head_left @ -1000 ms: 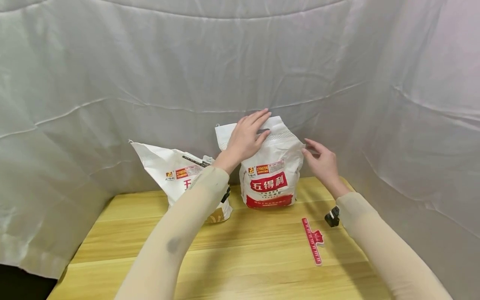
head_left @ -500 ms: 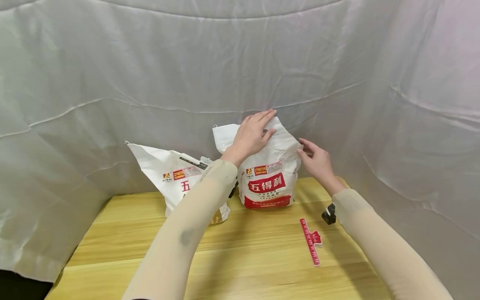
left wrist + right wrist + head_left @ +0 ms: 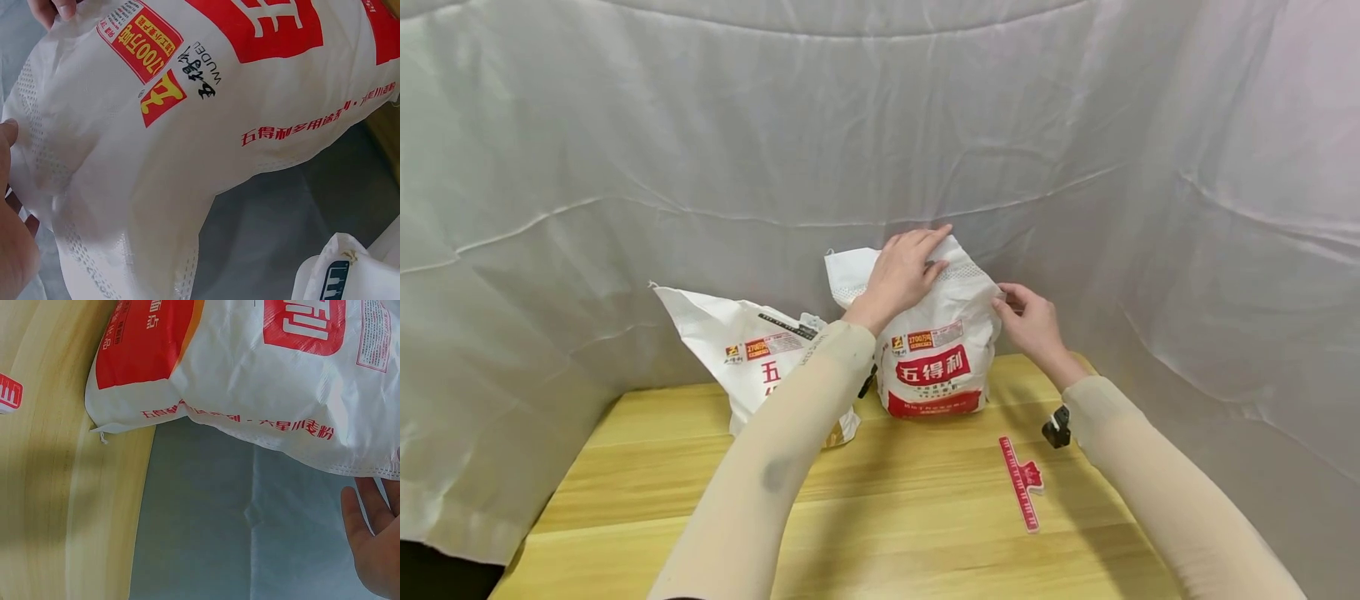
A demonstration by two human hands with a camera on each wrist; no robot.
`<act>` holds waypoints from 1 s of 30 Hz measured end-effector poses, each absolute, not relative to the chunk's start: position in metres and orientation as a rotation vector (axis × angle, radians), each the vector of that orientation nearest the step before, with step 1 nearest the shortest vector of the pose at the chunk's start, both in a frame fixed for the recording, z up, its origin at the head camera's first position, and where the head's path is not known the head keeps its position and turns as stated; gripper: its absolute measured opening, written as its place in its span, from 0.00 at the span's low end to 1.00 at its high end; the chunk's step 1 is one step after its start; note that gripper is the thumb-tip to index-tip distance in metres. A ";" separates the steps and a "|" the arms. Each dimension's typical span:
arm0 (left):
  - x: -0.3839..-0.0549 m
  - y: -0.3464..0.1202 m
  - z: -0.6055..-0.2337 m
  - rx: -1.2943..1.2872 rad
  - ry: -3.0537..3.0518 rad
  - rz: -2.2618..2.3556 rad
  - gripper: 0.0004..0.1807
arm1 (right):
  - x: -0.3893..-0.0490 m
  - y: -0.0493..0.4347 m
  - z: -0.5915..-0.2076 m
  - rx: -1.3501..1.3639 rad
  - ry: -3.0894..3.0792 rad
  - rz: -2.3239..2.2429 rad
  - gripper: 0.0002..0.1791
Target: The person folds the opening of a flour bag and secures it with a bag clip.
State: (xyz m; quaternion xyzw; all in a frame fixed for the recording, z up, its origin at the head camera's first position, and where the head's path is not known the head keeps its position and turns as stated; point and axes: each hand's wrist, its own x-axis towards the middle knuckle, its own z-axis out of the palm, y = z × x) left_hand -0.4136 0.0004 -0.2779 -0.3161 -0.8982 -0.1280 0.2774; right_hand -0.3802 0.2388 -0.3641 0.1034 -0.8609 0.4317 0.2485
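An upright white flour bag [image 3: 934,367] with red printing stands at the back of the table. My left hand [image 3: 897,279] holds its top edge near the handle slot, thumb in front and fingers partly hidden behind in the left wrist view. At the bag's upper right corner, my right hand [image 3: 1032,321] pinches the edge between thumb and fingers; its fingertips [image 3: 50,9] show at the top of the left wrist view. Part of the bag's top droops into a fold.
A second flour bag [image 3: 752,358], its top leaning left, carries a black-and-white clip [image 3: 786,325] and is partly covered by my left sleeve. On the wooden table [image 3: 880,517] lies a red clip [image 3: 1021,483]. Grey cloth [image 3: 775,150] hangs behind and at both sides.
My left hand has shifted slightly right along the bag's top. My right hand has moved a little left, its fingers closing on the corner. The bag's top right has bent inward.
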 end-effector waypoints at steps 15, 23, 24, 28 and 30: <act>-0.411 0.000 -0.282 -0.859 -2.271 -0.480 0.19 | -0.379 0.234 -0.365 0.276 -2.306 1.142 0.15; -0.409 -0.001 -0.285 -0.850 -2.242 -0.522 0.16 | -0.380 0.232 -0.367 0.278 -2.274 1.129 0.12; -0.409 -0.001 -0.285 -0.849 -2.243 -0.524 0.16 | -0.379 0.232 -0.367 0.277 -2.268 1.127 0.12; -0.407 0.000 -0.285 -0.848 -2.255 -0.527 0.15 | -0.378 0.232 -0.368 0.278 -2.241 1.115 0.10; -0.406 0.001 -0.285 -0.847 -2.259 -0.524 0.14 | -0.378 0.232 -0.368 0.279 -2.227 1.110 0.10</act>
